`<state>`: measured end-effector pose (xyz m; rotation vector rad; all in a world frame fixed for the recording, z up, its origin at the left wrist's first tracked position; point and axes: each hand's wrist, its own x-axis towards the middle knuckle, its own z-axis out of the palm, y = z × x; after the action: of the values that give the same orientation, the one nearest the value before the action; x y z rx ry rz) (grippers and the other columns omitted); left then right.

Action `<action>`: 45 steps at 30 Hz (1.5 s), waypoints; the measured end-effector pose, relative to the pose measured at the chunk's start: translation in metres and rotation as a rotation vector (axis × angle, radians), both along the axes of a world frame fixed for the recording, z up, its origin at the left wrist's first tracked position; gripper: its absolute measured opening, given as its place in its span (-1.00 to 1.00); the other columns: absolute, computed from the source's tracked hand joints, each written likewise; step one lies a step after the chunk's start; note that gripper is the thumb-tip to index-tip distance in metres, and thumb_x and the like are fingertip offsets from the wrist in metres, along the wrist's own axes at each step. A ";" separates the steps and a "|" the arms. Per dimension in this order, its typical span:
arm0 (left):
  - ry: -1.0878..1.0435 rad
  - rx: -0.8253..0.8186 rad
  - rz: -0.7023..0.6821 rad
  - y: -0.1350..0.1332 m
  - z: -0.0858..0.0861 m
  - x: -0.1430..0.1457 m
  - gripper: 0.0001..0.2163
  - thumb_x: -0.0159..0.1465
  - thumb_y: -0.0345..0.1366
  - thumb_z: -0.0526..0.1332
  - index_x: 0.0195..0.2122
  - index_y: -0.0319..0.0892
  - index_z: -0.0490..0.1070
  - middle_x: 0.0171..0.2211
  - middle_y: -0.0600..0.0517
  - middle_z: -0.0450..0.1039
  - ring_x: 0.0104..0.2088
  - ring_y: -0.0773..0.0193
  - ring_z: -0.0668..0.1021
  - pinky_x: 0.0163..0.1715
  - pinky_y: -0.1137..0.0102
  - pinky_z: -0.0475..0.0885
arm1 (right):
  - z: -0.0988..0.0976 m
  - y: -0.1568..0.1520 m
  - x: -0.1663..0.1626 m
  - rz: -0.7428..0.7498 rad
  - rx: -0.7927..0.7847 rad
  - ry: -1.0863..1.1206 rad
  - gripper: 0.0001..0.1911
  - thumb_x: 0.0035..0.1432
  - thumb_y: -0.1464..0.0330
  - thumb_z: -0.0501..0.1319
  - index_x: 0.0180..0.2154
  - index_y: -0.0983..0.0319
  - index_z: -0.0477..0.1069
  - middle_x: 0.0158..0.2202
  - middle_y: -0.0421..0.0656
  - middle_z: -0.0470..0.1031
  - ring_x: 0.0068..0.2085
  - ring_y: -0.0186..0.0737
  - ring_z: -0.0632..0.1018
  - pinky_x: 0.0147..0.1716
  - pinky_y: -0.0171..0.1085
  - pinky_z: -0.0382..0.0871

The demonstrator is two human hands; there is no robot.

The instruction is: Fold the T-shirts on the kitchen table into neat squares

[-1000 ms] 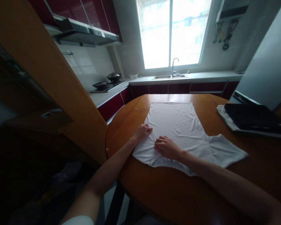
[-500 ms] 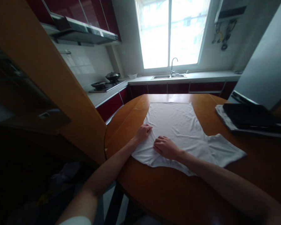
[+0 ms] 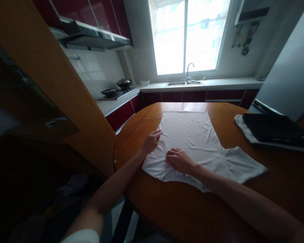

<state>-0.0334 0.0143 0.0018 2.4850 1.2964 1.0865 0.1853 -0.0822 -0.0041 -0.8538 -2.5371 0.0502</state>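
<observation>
1. White short-sleeved shirt of soft fabric [image 3: 192,133]: spread on the brown rounded wooden table [image 3: 139,123], hem towards the table's far edge, neckline towards its near edge; shallow creases cross the cloth.
2. Chief hazard (judged): drag. A sideways pull from either hand could skew the thin cloth and draw the hem out of line with the table's far edge.
3. Second hazard (judged): rucking. Pressure from bent fingers could deepen the folds around the near-left sleeve [image 3: 153,165], which lies near the table's rim.
4. Left hand [image 3: 152,140]: at the shirt's side facing the table's left edge; fingers loosely bent and slightly parted, tips at the cloth. Whether fabric is pinched cannot be told.
5. Right hand [image 3: 178,159]: palm down on the shirt, closer to the table's near edge; fingers together and bent, touching cloth. Any pinch is indistinct.
6. Opposite sleeve [image 3: 244,163]: towards the table's right side, apart from both hands.
7. Stack of folded black and pale cloth [image 3: 268,126]: on the table's right side, well apart from both hands.
</observation>
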 end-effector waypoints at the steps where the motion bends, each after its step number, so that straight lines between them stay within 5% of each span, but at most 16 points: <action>1: -0.050 0.014 0.019 0.000 0.004 -0.005 -0.67 0.37 -0.41 0.06 0.04 -0.14 0.56 0.13 -0.07 0.51 0.15 0.15 0.52 0.22 0.21 0.38 | 0.000 0.000 0.000 -0.005 0.011 0.016 -0.75 0.43 0.33 0.10 -0.27 0.22 0.50 -0.19 -0.10 0.57 -0.14 -0.19 0.49 -0.10 -0.20 0.28; 6: 0.016 -0.089 -0.020 -0.021 -0.005 -0.022 -0.67 0.38 -0.37 0.05 0.02 -0.17 0.57 0.05 -0.08 0.57 0.12 0.14 0.55 0.23 0.17 0.38 | -0.001 0.004 0.001 -0.068 0.063 0.121 -0.75 0.43 0.36 0.09 -0.26 0.21 0.51 -0.16 -0.07 0.56 -0.12 -0.17 0.47 -0.08 -0.20 0.28; 10: 0.255 -0.157 -0.067 -0.042 -0.020 -0.018 -0.59 0.42 -0.23 0.08 0.25 -0.15 0.40 0.29 -0.10 0.34 0.32 0.07 0.34 0.34 0.09 0.21 | -0.003 0.006 0.001 -0.081 0.073 0.170 -0.76 0.42 0.37 0.11 -0.28 0.21 0.51 -0.20 -0.08 0.57 -0.15 -0.17 0.48 -0.10 -0.20 0.29; 20: 0.454 -0.206 0.050 -0.053 -0.013 -0.015 -0.45 0.46 0.07 -0.03 0.41 0.00 0.15 0.44 -0.09 0.04 0.44 -0.09 0.07 0.34 -0.15 0.06 | -0.002 0.009 0.003 -0.101 0.051 0.203 -0.77 0.39 0.40 0.14 -0.31 0.20 0.52 -0.24 -0.09 0.57 -0.17 -0.18 0.50 -0.12 -0.21 0.33; 26: 0.529 -0.218 0.077 -0.052 -0.014 -0.013 -0.38 0.43 0.17 -0.05 0.42 0.01 0.11 0.45 -0.11 -0.02 0.44 -0.17 0.03 0.33 -0.21 0.00 | 0.021 0.014 0.018 -0.128 0.072 0.326 -0.76 0.39 0.40 0.12 -0.31 0.19 0.53 -0.24 -0.09 0.59 -0.18 -0.18 0.53 -0.12 -0.21 0.37; 34: 0.423 -0.126 0.033 -0.003 0.016 0.026 -0.41 0.46 0.08 -0.06 0.35 -0.20 0.25 0.41 -0.21 0.10 0.42 -0.08 0.13 0.34 0.02 0.14 | 0.057 0.022 0.122 -0.505 -0.009 0.462 -0.79 0.32 0.33 0.15 -0.23 0.20 0.58 -0.22 -0.09 0.64 -0.19 -0.14 0.60 -0.13 -0.22 0.42; 40: 0.520 -0.162 0.004 0.003 -0.012 0.059 -0.42 0.47 0.05 -0.06 0.38 -0.19 0.20 0.42 -0.24 0.06 0.42 -0.17 0.09 0.31 -0.14 0.09 | 0.047 0.012 0.222 -0.959 -0.174 0.540 -0.78 0.24 0.35 0.19 -0.21 0.28 0.61 -0.23 -0.03 0.67 -0.23 -0.14 0.64 -0.22 -0.30 0.44; 45: 0.526 -0.090 -0.004 -0.002 -0.022 0.058 -0.43 0.48 0.03 -0.09 0.40 -0.14 0.17 0.43 -0.18 0.05 0.43 -0.15 0.07 0.32 -0.16 0.04 | 0.029 0.000 0.264 -1.222 -0.378 0.316 -0.86 0.16 0.36 0.27 -0.31 0.26 0.61 -0.26 -0.03 0.66 -0.22 -0.11 0.65 -0.25 -0.31 0.43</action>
<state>0.0247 0.0124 -0.0202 2.8035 1.4126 0.3613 0.4489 -0.0824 0.0250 -2.1701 -1.3890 0.2454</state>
